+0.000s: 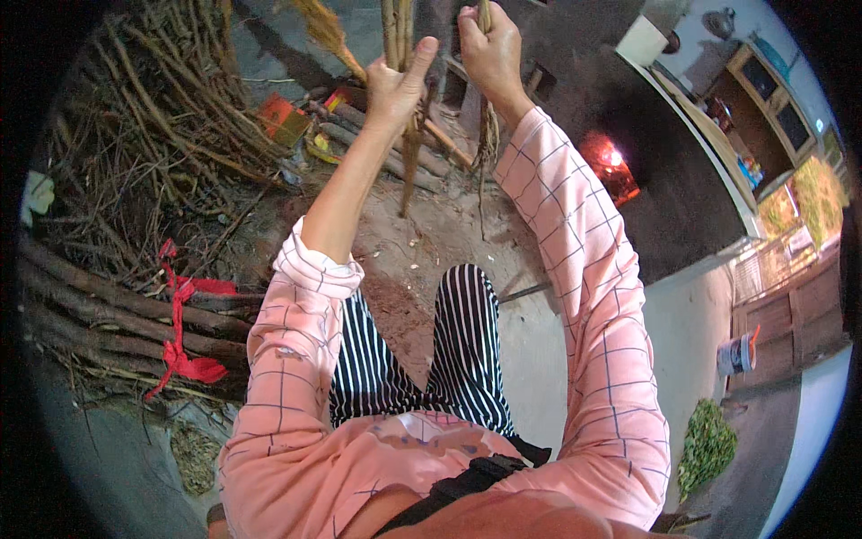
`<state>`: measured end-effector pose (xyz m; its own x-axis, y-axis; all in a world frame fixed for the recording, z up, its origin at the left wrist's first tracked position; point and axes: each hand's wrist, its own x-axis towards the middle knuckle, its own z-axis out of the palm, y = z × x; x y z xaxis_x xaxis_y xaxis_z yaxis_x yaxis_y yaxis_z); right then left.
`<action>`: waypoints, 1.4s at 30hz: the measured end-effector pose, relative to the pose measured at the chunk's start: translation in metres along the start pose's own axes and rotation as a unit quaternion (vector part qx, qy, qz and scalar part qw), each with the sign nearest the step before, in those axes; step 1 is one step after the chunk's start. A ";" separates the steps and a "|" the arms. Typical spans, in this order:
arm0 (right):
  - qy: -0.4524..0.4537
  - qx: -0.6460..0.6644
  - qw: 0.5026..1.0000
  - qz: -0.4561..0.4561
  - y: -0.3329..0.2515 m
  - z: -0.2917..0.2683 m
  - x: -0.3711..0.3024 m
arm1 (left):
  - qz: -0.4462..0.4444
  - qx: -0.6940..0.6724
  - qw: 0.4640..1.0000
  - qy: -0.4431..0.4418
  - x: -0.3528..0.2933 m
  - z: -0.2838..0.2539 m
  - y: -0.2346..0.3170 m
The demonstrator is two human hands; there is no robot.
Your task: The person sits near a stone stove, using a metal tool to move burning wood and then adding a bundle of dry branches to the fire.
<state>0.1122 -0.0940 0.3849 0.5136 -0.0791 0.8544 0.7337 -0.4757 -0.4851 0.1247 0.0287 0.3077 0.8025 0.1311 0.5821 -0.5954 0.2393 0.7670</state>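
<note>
Both arms, in pink checked sleeves, reach forward over the dirt floor. My left hand (395, 94) is closed round several upright sticks (396, 34), its thumb pointing up along them; their lower ends hang below the fist. To its right, my right hand (492, 52) grips a thin branch (487, 148), whose frayed lower part dangles toward the floor. The two fists are apart, at nearly the same height. My striped knees show beneath the arms.
A large heap of branches (171, 99) fills the left, with thicker poles (99, 310) tied by red cloth (180, 328). An orange box (285, 119) lies beside it. Fire (611, 157) glows in the dark stove (664, 153) on the right. Farther right are a bucket (736, 355) and green leaves (708, 449).
</note>
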 end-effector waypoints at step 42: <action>0.338 0.593 0.352 0.640 0.181 0.105 -0.298 | 0.053 -0.173 0.983 0.016 -0.057 -0.157 -0.030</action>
<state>0.1392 -0.0642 0.0232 0.8318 0.0549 -0.5524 -0.0309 0.9981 0.0527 0.1031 0.1647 0.2089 0.7402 0.2019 0.6413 -0.6318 0.5351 0.5608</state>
